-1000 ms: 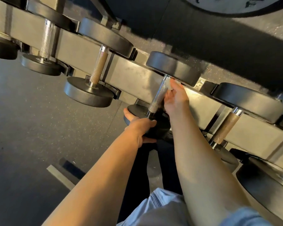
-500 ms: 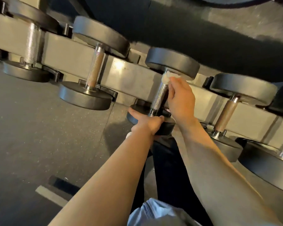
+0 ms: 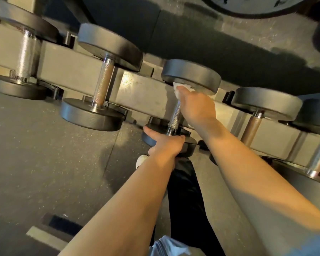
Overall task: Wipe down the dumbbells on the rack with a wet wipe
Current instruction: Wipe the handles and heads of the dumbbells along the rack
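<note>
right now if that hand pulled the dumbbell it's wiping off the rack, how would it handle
The dumbbell is probably heavy for its size: thick solid-looking end discs on a metal handle. The knurled handle should grip well, though the wet wipe under the right hand might make it slick. Round ends suggest it would roll if set down.

We are seeing dark lettering on the pale round weight plate (image 3: 262,5) up at one o'clock, but the frame edge is cutting it off and we are not making out any word; nothing else is carrying readable text
</note>
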